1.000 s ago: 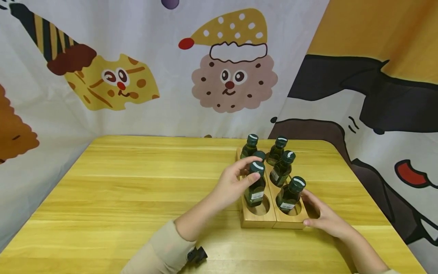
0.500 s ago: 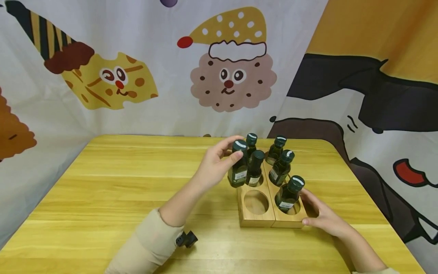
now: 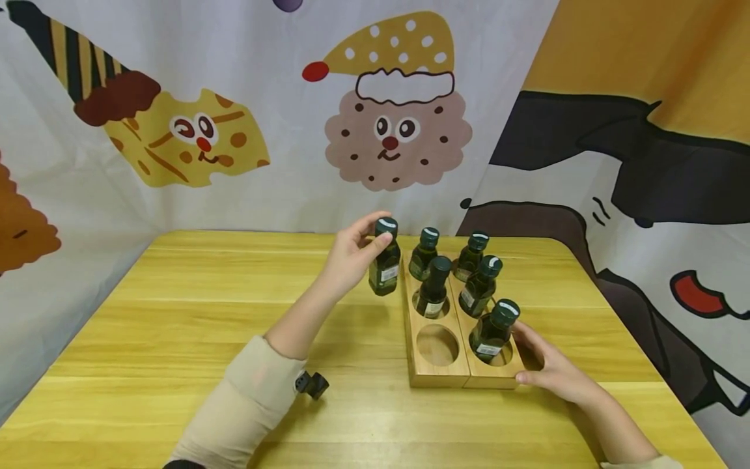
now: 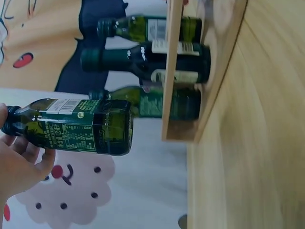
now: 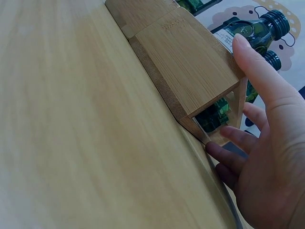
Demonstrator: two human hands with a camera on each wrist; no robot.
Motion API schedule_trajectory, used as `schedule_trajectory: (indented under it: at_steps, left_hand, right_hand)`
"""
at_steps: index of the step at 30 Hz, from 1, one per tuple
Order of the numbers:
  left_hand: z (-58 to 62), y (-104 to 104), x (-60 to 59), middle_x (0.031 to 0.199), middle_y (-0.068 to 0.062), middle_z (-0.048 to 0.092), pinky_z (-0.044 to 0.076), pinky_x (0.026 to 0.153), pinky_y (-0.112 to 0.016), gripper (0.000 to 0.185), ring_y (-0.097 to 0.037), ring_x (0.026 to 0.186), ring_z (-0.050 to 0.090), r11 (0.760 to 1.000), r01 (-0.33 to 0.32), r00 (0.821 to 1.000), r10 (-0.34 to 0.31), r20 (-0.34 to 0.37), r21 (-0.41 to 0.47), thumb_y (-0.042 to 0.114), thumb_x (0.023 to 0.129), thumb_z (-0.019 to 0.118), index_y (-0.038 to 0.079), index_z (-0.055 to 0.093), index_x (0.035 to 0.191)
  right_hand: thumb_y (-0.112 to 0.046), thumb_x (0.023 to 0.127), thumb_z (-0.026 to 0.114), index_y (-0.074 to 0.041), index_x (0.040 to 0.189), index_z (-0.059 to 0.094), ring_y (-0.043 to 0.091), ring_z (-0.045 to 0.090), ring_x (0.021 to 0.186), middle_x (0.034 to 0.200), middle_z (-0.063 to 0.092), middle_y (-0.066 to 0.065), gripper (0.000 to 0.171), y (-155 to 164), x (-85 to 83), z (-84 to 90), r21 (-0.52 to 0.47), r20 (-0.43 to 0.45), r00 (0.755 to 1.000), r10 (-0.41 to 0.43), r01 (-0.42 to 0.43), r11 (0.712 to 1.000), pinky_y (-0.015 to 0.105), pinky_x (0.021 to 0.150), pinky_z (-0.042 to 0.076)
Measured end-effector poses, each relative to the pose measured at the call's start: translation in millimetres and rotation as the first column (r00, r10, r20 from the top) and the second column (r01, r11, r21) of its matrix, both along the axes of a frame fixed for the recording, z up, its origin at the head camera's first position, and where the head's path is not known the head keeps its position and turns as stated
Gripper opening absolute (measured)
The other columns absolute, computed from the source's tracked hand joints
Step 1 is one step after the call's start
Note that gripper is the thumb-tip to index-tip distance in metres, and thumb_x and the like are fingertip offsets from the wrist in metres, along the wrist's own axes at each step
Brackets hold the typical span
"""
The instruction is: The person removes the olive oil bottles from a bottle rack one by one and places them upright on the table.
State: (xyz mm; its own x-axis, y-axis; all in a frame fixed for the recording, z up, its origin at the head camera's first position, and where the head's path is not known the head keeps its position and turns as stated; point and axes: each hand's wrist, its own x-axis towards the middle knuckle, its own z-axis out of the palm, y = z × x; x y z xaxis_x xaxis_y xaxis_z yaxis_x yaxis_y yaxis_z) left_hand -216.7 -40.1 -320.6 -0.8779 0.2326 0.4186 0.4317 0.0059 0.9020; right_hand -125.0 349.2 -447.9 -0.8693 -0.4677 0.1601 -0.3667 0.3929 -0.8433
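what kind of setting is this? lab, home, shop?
Probably a staged recording corner, not a shop: cartoon-printed cloth backdrop hung on both sides, one wooden table, and a wooden rack of dark green bottles.

Six green bottles [image 3: 433, 286] are showing: five are standing in the wooden rack [image 3: 436, 378], and one is sitting in the left hand [image 3: 350, 257]. One hole [image 3: 437, 344] is sitting empty.

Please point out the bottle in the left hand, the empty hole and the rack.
bottle [image 3: 385, 270], head view, label.
empty hole [image 3: 437, 345], head view, centre.
rack [image 3: 439, 378], head view, front wall.
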Motion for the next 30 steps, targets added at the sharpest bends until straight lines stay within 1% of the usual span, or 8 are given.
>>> schedule_trajectory:
  at_steps: [3,7,12,18,21,25,30]
  left_hand:
    - [-2.9,-2.8,-7.8,0.107,-0.014,0.064,0.053,0.077,-0.032,0.034,-0.023,0.092,0.061,1.000,-0.011,1.000,0.011,0.008,0.001,0.011,0.096,0.060,0.004,0.057,0.129]
    - [-7.9,-4.8,-16.8,0.108,-0.014,0.064,0.051,0.079,-0.033,0.034,-0.023,0.093,0.060,1.000,-0.015,1.000,0.015,0.002,0.000,0.011,0.096,0.059,0.004,0.057,0.130]
    - [-17.1,-5.2,-26.9,0.108,-0.016,0.064,0.051,0.084,-0.033,0.034,-0.022,0.095,0.060,1.000,-0.019,1.000,0.019,0.008,0.008,0.009,0.096,0.060,0.002,0.057,0.128]
    - [-29.7,-6.7,-38.4,0.112,-0.020,0.062,0.052,0.084,-0.038,0.036,-0.029,0.097,0.061,1.000,-0.023,0.999,0.023,0.029,0.016,0.008,0.096,0.059,0.000,0.056,0.130]
    - [-34.2,-8.1,-42.4,0.115,-0.020,0.062,0.051,0.085,-0.039,0.037,-0.030,0.100,0.060,0.999,-0.038,0.998,0.038,0.045,0.007,0.009,0.096,0.059,0.002,0.055,0.132]
    - [-38.2,-9.2,-45.7,0.118,-0.016,0.062,0.050,0.088,-0.037,0.038,-0.025,0.105,0.059,0.998,-0.060,0.997,0.061,0.053,-0.017,0.010,0.095,0.060,0.003,0.055,0.132]
    - [-44.3,-9.1,-49.4,0.117,-0.016,0.062,0.051,0.086,-0.037,0.037,-0.024,0.103,0.059,0.998,-0.066,0.997,0.067,0.044,-0.019,0.010,0.095,0.060,0.002,0.056,0.131]
  right_hand:
    - [0.000,0.077,0.072,0.000,0.150,0.022,-0.004,0.034,0.126,0.141,0.033,0.030,0.088,-0.2,0.0,0.5,0.002,0.008,1.000,-0.003,0.003,1.000,0.010,0.100,0.024]
    - [0.000,0.077,0.072,0.002,0.150,0.022,-0.005,0.034,0.126,0.141,0.031,0.034,0.088,-0.1,0.1,0.8,0.002,0.015,1.000,-0.005,0.005,1.000,0.009,0.100,0.024]
    - [0.000,0.077,0.072,0.001,0.150,0.022,-0.005,0.034,0.126,0.141,0.031,0.035,0.088,-0.2,-0.1,0.9,-0.002,0.015,1.000,-0.001,0.001,1.000,0.009,0.100,0.024]
    - [0.000,0.077,0.072,0.001,0.150,0.022,-0.005,0.034,0.126,0.141,0.032,0.034,0.088,-0.7,0.5,0.9,0.003,0.014,1.000,-0.006,0.006,1.000,0.009,0.099,0.025]
    - [-0.001,0.078,0.072,0.002,0.150,0.022,-0.005,0.034,0.126,0.141,0.031,0.034,0.088,-0.4,0.5,0.3,0.006,0.017,1.000,-0.008,0.008,1.000,0.009,0.099,0.025]
    - [0.000,0.078,0.071,0.006,0.149,0.020,-0.007,0.033,0.126,0.141,0.030,0.036,0.087,0.3,0.8,0.0,0.003,0.029,1.000,-0.009,0.009,1.000,0.009,0.099,0.024]
    - [0.000,0.079,0.071,0.009,0.147,0.018,-0.008,0.031,0.125,0.142,0.029,0.038,0.087,0.2,0.9,0.7,0.000,0.040,0.999,-0.007,0.007,1.000,0.008,0.099,0.023]
